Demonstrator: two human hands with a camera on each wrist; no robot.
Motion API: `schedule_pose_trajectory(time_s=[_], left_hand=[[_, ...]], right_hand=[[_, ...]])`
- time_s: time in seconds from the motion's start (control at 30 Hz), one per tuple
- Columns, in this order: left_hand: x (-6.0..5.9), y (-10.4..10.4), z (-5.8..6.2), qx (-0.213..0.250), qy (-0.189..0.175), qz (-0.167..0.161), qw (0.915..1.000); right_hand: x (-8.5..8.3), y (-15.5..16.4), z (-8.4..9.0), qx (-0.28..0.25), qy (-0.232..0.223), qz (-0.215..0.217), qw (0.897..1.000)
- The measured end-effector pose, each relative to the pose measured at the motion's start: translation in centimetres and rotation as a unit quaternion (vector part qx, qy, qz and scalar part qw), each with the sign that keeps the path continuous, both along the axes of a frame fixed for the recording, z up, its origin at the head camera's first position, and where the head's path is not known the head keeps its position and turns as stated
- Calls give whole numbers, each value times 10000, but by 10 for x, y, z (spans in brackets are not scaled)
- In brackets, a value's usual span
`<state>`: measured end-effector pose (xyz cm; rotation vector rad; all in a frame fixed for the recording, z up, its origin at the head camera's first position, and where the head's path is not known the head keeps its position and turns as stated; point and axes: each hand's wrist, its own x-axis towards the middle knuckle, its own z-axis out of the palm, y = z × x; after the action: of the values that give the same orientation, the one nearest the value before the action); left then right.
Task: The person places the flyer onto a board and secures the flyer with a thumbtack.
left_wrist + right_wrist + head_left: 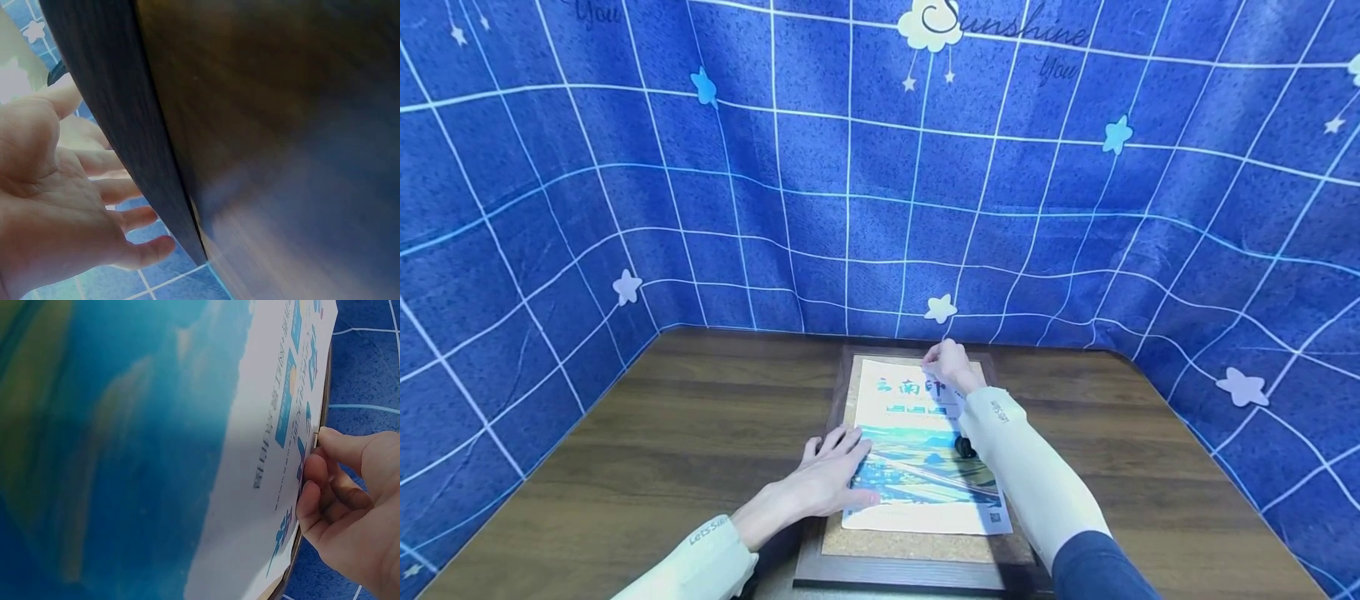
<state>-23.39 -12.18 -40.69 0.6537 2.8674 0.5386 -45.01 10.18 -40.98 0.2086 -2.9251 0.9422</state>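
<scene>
A printed poster [917,492], with a blue-and-yellow landscape and large characters at the top, lies on a framed corkboard [917,546]. My right hand [951,367] is at the poster's top edge, right of the large characters. In the right wrist view, its thumb and curled fingers [331,469] pinch a small pale pushpin [316,437], mostly hidden by the fingertips. My left hand [831,475] rests on the poster's left edge with fingers spread. The left wrist view shows that hand's fingers [134,219] extended beside the board's dark frame [125,94].
The board sits on a brown wooden table [715,417]. A blue curtain [820,225] with white grid lines and stars surrounds the table's back and sides. A small black object [965,447] shows beside the right forearm, over the poster.
</scene>
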Motion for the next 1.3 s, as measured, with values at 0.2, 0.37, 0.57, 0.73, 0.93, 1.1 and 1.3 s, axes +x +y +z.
schedule_pose_trajectory(time_s=[0.2,0.37,0.57,0.73,0.93,1.1,1.3], left_hand=[[0,1,1,-7,-22,33,10000],[-2,1,-1,-67,-14,60,10000],[-1,0,-3,-26,-34,46,10000],[0,0,-2,-1,18,16,10000],[1,1,-1,-49,-12,27,10000],[1,2,0,-56,19,20,10000],[1,1,1,-67,-30,13,10000]], right_hand=[[-1,-2,0,108,36,-81,9999],[-2,-2,0,198,134,-69,9997],[0,-3,0,164,89,-35,9998],[0,-4,0,148,176,-77,9997],[-2,-3,-1,322,218,-62,9992],[-1,-2,0,367,295,34,9989],[1,0,2,465,111,241,9986]])
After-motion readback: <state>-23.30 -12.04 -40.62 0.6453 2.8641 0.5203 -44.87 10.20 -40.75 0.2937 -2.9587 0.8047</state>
